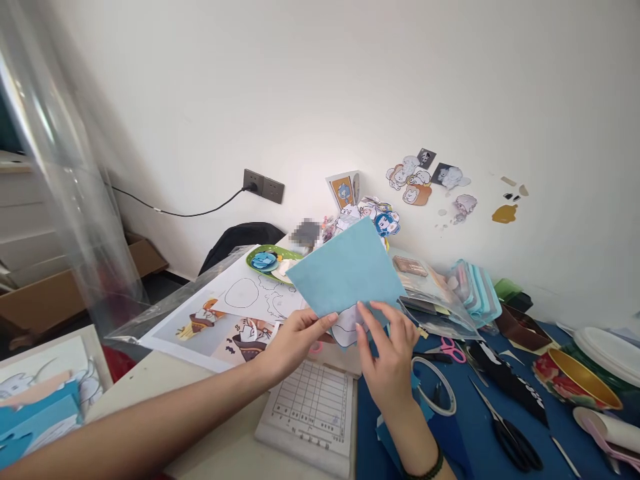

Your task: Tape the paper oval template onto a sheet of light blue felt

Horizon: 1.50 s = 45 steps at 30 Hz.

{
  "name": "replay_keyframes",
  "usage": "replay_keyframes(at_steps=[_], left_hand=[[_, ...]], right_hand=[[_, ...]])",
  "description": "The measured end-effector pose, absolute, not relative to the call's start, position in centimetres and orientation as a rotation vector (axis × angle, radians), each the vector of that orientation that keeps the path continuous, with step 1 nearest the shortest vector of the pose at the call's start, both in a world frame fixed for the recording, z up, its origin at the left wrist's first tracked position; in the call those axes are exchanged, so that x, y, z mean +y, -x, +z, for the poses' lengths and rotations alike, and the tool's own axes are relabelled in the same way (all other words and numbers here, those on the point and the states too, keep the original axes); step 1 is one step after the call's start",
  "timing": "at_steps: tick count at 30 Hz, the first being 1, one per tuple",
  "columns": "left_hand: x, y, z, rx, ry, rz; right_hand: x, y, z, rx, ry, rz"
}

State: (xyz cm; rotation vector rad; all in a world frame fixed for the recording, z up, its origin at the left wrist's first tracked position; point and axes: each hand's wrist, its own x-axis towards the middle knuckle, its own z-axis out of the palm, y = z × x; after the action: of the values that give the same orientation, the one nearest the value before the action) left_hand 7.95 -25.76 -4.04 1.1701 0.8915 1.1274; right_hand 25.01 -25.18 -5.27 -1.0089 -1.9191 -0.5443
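A light blue sheet of paper point(350, 267) is held up tilted over the desk. At its lower edge lies a white paper cutout point(345, 325) with a rounded outline. My left hand point(300, 337) pinches the sheet's lower left edge, its thumb on top beside the cutout. My right hand point(387, 347) has its thumb and fingertips on the cutout and the sheet's lower right side; part of its grip is hidden. Below the hands is a pad with a printed grid point(313, 407).
Printed pictures and outlines point(245, 293) lie left, beside a green tray point(253, 260) with blue pieces. On the blue mat at right are black scissors point(510, 433), pink scissors point(453, 349), a roll of tape point(445, 383) and a gold-lined bowl point(585, 377). Plastic-bagged papers point(435, 293) stand behind.
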Motion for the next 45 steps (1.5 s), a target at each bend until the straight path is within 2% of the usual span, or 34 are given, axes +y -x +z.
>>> replay_keyframes(at_steps=[13, 33, 45], left_hand=[[-25.9, -7.6, -4.1, 0.993, -1.198, 1.010], [-25.9, -7.7, -4.3, 0.921, -1.151, 1.023], [-25.8, -7.6, -3.5, 0.951, -1.172, 1.109]], right_hand=[[-25.2, -25.8, -5.2, -1.797, 1.092, -0.074], [-25.3, -25.8, -4.5, -1.716, 1.163, 0.595], [-25.5, -25.5, -3.8, -1.733, 1.087, 0.745]])
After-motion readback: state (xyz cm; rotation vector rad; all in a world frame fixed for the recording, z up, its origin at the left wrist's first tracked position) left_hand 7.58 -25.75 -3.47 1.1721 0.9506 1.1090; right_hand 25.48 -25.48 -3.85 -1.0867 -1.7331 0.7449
